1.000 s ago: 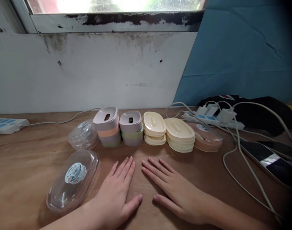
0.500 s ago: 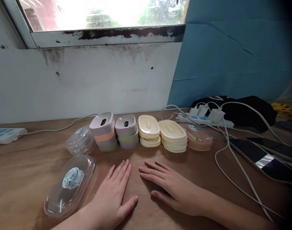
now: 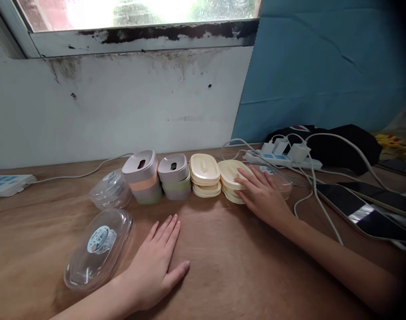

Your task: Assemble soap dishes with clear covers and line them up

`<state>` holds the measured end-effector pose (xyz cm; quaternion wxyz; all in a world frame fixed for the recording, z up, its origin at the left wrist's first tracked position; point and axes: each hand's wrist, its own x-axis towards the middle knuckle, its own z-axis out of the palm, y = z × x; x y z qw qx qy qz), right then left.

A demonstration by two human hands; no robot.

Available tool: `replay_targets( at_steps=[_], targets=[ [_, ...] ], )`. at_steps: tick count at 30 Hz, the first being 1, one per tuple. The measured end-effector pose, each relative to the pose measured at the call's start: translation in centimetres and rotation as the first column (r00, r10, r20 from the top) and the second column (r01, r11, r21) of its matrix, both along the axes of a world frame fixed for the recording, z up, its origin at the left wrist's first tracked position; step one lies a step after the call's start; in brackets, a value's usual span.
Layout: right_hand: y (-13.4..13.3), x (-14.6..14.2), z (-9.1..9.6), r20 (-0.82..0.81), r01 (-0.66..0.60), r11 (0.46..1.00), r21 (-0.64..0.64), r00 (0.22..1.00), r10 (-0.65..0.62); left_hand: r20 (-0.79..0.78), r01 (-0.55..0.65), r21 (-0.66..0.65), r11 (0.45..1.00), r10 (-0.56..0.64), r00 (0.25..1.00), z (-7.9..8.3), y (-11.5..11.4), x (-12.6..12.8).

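Note:
My left hand (image 3: 158, 262) lies flat and open on the wooden table (image 3: 223, 249), next to a clear oval lid with a round sticker (image 3: 99, 249). My right hand (image 3: 261, 193) reaches over the right stack of cream oval lids (image 3: 230, 174), fingers curled around its top; whether it grips is unclear. In a row along the back stand a clear lid stack (image 3: 111, 191), two stacks of pastel square boxes (image 3: 141, 175) (image 3: 174, 175), a second cream stack (image 3: 204, 175), and a peach oval box under a clear lid (image 3: 283, 182), partly hidden by my right hand.
A white power strip with chargers (image 3: 283, 158) and loose cables (image 3: 323, 209) lie at the right, by dark cloth (image 3: 343, 146) and flat dark devices (image 3: 363, 213). Another power strip (image 3: 6, 183) sits far left. A white wall and blue sheet rise behind.
My right hand has left the table beside the left hand and moved forward and right onto the right cream lid stack. The left hand has stayed put.

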<state>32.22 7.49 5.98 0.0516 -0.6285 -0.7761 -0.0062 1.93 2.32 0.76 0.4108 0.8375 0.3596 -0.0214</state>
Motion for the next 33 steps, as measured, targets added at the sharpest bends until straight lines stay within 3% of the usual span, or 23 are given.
replay_targets(
  at_steps=[3, 9, 11, 13, 15, 16, 18, 20, 22, 24, 33],
  targets=[
    [0.1, 0.7, -0.2, -0.094, 0.039, 0.999, -0.028, 0.995, -0.042, 0.001, 0.002, 0.008, 1.000, -0.002, 1.000, -0.1, 0.0, 0.1],
    [-0.3, -0.5, 1.5, -0.336, 0.167, 0.980, 0.104, 0.934, -0.123, 0.054, -0.025, -0.039, 0.999, 0.027, 0.998, -0.5, -0.4, -0.1],
    [-0.8, -1.5, 2.3, -0.446, 0.028, 0.994, 0.107, 0.895, 0.023, 0.121, -0.142, -0.076, 0.987, 0.151, 0.981, -0.8, -0.6, -0.4],
    [-1.4, -2.7, 2.6, -0.534, -0.262, 0.963, 0.063, 0.806, 0.254, 0.216, -0.346, -0.100, 0.933, 0.359, 0.908, -1.1, -0.7, -0.7],
    [-1.9, -3.6, 2.6, -0.549, -0.536, 0.837, -0.109, 0.735, 0.399, 0.307, -0.520, -0.111, 0.847, 0.527, 0.793, -1.3, -0.6, -0.9],
    [-2.1, -3.9, 2.5, -0.537, -0.609, 0.756, -0.239, 0.731, 0.420, 0.331, -0.560, -0.116, 0.821, 0.563, 0.757, -1.3, -0.5, -0.9],
    [-2.4, -4.3, 2.2, -0.488, -0.613, 0.617, -0.493, 0.782, 0.388, 0.323, -0.522, -0.129, 0.843, 0.534, 0.782, -1.3, -0.3, -0.8],
    [-2.5, -4.4, 1.9, -0.441, -0.544, 0.544, -0.639, 0.838, 0.321, 0.271, -0.363, -0.117, 0.925, 0.381, 0.884, -1.3, -0.2, -0.6],
    [-2.5, -4.2, 1.8, -0.423, -0.496, 0.526, -0.691, 0.868, 0.261, 0.223, -0.212, -0.058, 0.976, 0.219, 0.950, -1.4, -0.1, -0.4],
    [-2.5, -4.1, 1.6, -0.421, -0.480, 0.518, -0.708, 0.876, 0.236, 0.197, -0.154, 0.009, 0.988, 0.149, 0.969, -1.5, -0.2, -0.2],
    [-2.5, -4.0, 0.7, -0.390, -0.481, 0.531, -0.698, 0.877, 0.281, 0.191, -0.180, 0.030, 0.983, 0.171, 0.967, -1.1, -0.1, -0.3]
  ],
)
